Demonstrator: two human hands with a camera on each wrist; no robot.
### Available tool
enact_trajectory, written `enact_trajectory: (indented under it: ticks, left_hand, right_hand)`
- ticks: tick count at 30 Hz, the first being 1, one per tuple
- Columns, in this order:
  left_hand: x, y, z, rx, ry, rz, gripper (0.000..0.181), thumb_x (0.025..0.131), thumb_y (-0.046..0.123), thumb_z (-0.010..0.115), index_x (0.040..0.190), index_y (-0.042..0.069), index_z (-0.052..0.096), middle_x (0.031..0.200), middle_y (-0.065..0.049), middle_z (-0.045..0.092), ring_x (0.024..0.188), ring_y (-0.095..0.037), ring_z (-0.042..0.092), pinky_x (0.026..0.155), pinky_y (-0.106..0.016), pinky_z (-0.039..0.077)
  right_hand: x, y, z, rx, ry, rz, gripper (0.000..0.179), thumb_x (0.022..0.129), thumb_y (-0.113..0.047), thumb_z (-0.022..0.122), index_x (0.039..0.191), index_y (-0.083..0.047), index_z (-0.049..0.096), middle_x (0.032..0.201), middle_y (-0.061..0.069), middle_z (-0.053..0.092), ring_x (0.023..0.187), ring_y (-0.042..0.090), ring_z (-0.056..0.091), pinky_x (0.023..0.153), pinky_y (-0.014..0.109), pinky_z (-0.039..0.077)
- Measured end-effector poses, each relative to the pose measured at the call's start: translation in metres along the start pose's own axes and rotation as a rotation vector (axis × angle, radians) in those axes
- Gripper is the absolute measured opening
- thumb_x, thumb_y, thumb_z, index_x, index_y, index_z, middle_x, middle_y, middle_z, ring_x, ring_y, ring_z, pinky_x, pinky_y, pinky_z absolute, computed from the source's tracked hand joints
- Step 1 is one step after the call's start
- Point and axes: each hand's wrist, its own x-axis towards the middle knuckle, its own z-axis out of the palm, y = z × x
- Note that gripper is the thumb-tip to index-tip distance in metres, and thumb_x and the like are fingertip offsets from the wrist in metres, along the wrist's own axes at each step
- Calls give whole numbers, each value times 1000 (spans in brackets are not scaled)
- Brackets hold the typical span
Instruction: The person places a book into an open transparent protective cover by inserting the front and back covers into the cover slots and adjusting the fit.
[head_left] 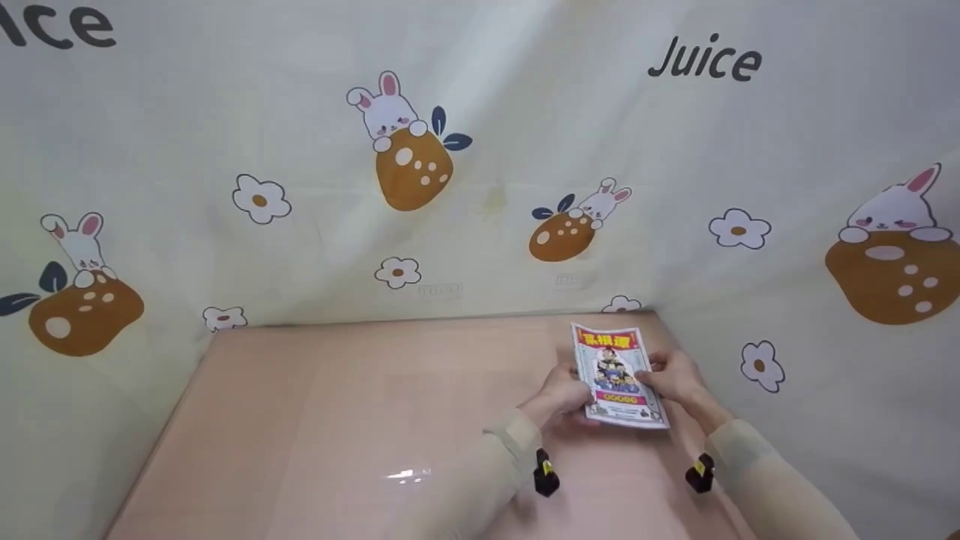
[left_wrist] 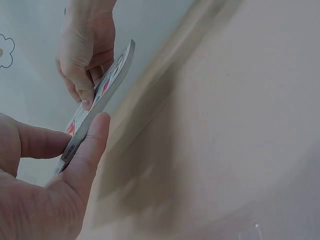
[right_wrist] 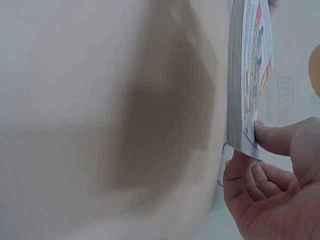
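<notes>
A thin paperback book with a red title band and cartoon figures on its cover is held up over the right part of the table. My left hand pinches its left edge; in the left wrist view the spine sits between the thumb and a finger. On the opposite edge my right hand grips the book, thumb on the cover and fingers beneath. From the right wrist view the page edges look closed together, and the right thumb presses near a corner.
The table has a pinkish-tan covering with a shiny patch near the front. A pale curtain printed with rabbits and flowers hangs behind and at both sides, close to the table's far edge. The book's shadow falls on the tabletop.
</notes>
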Motion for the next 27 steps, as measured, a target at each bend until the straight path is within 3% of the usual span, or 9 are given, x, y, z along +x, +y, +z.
enact_trajectory:
  ticks: [3,8,16,23,27]
  left_hand:
    - [-1,1,-6,82,7,20,40,80,-15,61,117,-2,70,96,-14,82,71,-21,77,59,-35,65]
    - [-4,0,-17,146,7,34,37,79,-13,61,111,-3,76,95,-11,82,74,-18,76,74,-43,71]
    - [-9,-1,-35,129,43,45,38,80,-15,62,113,-4,75,99,-13,83,82,-21,81,63,-27,66]
    - [-15,-2,-54,138,32,73,36,80,-16,66,114,-8,76,103,-17,84,88,-24,82,86,-40,72]
    - [-20,-5,-66,79,27,66,37,80,-17,65,114,-10,74,105,-21,83,93,-29,84,89,-42,72]
  right_hand:
    - [-1,-6,2,5,-4,-21,41,98,-8,80,129,14,67,109,21,72,93,23,67,73,25,58]
    - [-4,-14,7,71,-33,-6,41,100,-7,78,131,13,62,105,16,68,88,20,67,71,27,62]
    - [-5,-29,18,146,-59,-46,40,100,-3,77,130,13,58,96,13,68,79,16,69,65,28,64]
    - [-8,-43,27,207,-89,-52,35,100,-2,77,127,12,59,90,7,67,75,13,68,61,24,61]
    - [-8,-53,33,222,-114,-67,36,101,-2,76,130,12,59,90,7,69,74,12,69,61,23,61]
